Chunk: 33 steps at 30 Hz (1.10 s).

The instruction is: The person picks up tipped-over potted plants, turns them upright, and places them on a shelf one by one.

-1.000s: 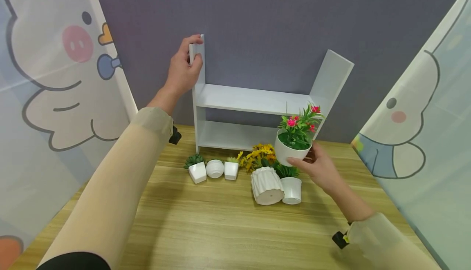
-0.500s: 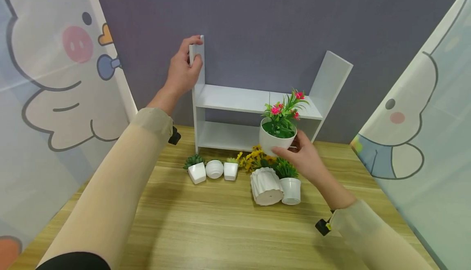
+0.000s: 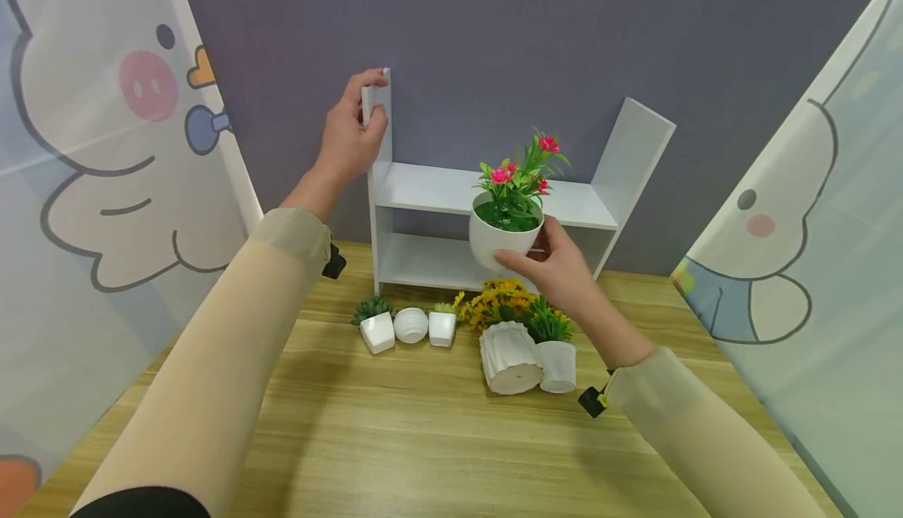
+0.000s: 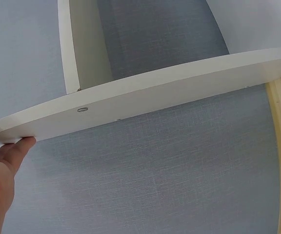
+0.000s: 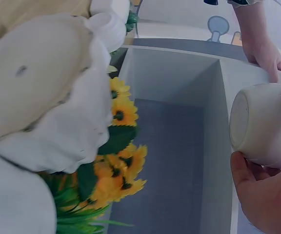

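Note:
My left hand (image 3: 354,130) grips the top of the left side panel of a white two-tier shelf (image 3: 433,189); in the left wrist view its fingertips (image 4: 26,144) press the panel's outer face. With my right hand (image 3: 557,267) I hold a white flowerpot (image 3: 501,242) by its lower right side, thumb in front. Pink flowers and green leaves (image 3: 518,181) rise upright from it. The pot is in the air before the upper board, and the right wrist view shows the pot's underside (image 5: 240,122). The fingers behind the pot are partly hidden.
On the wooden table (image 3: 395,440) before the shelf lie a ribbed white pot (image 3: 511,361) with yellow flowers (image 3: 494,306), a white pot (image 3: 559,367) with green leaves, and small white pots (image 3: 411,325) with succulents. The shelf's right panel (image 3: 635,157) leans outward. A grey wall stands behind.
My right hand has carried the pink-flowered pot left and up, from the shelf's right end to in front of its upper board. The left hand has stayed on the panel.

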Available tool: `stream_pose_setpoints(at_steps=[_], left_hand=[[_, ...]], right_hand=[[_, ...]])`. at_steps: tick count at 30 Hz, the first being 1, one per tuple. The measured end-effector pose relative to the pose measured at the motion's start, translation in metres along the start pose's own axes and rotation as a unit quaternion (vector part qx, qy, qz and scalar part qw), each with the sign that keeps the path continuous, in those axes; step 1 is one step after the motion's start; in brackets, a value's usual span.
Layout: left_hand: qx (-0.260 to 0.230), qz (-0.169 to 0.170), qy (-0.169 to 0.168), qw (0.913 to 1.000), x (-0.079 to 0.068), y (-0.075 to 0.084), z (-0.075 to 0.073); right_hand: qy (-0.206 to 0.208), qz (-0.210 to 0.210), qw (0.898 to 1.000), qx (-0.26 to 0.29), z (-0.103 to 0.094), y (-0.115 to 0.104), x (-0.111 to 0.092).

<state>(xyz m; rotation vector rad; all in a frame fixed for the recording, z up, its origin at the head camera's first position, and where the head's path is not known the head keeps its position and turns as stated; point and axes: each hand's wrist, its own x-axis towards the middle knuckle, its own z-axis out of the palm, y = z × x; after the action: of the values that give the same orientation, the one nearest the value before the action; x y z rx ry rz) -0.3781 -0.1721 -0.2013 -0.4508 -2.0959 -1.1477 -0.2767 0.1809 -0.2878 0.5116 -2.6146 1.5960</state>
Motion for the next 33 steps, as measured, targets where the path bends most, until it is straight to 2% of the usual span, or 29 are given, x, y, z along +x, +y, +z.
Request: stream_pose_setpoints(at_steps=[14, 24, 33], left_hand=[[0.008, 0.0, 0.003, 1.0, 0.0, -0.003, -0.002], [0.008, 0.002, 0.002, 1.0, -0.002, -0.003, -0.001], [0.006, -0.001, 0.005, 1.0, 0.0, -0.003, 0.001]], right_hand=[[0.0, -0.032, 0.999, 0.031, 0.018, -0.022, 0.028], [0.002, -0.038, 0.998, 0.041, 0.03, -0.034, 0.042], [0.019, -0.031, 0.999, 0.012, 0.038, -0.039, 0.057]])
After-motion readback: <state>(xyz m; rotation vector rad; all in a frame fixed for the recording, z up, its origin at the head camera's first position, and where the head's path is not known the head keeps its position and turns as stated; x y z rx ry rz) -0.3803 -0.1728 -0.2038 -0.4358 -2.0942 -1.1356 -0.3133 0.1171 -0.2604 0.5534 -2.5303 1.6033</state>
